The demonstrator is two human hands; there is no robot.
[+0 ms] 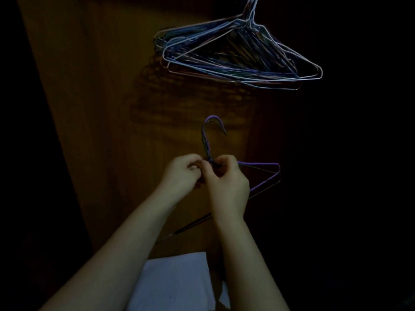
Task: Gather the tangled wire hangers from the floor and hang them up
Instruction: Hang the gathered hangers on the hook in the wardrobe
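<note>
A small bunch of wire hangers (pixel 265 173), the front one purple, is held upright in the middle of the dim view, hooks pointing up. My left hand (pixel 179 173) and my right hand (pixel 226 185) both pinch the twisted necks just below the hooks, fingers curled and touching. The bunch's lower wires run down-left behind my right wrist. Above, a thick cluster of several hung hangers (pixel 235 57) in white, blue and pink dangles from the top edge; what holds them is out of view.
A brown wooden panel (pixel 101 108) stands behind the hangers, with their shadow on it. Something white and flat (pixel 175 281) lies low between my forearms. The left and right sides are too dark to make out.
</note>
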